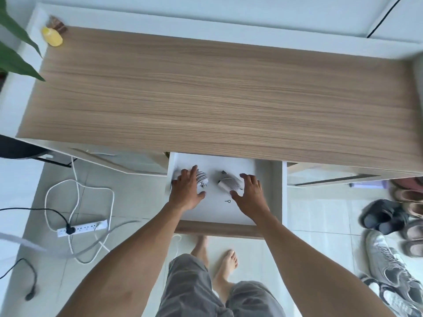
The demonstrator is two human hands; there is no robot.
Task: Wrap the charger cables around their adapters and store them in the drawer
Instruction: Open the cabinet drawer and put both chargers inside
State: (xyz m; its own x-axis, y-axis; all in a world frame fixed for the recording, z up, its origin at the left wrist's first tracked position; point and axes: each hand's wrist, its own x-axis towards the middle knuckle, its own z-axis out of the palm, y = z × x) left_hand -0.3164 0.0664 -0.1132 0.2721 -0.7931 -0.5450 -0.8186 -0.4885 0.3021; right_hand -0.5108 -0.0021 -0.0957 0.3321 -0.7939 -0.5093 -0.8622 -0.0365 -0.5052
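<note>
Head view: both arms reach down into the open drawer point(217, 213), and the two wrapped chargers lie on its white floor. My left hand point(186, 189) is spread flat with straight fingers, gripping nothing. The left charger bundle point(202, 178) sits just off its index-finger side, close enough that I cannot tell whether the finger touches it. My right hand point(250, 194) is spread and released as well. The right charger bundle point(230, 182) lies just ahead of its thumb, in the gap between thumb and forefinger, and I see no pinch on it. A small metal eye hook point(227, 200) lies on the drawer floor between the two wrists, nearer the right thumb.

I judge both bundles to be light: a hard, stiff adapter block at the core with soft cable wound over it. The block will take a firm squeeze. The windings are the weak part, since they look springy and a loose plug end could let the coils slacken. If either bundle needs shifting, I would take it across the wound middle, thumb on one face and fingers on the other, so the grip itself pins the turns. I would not lift by a plug tail. The smooth drawer floor should let them slide with a nudge.
</note>
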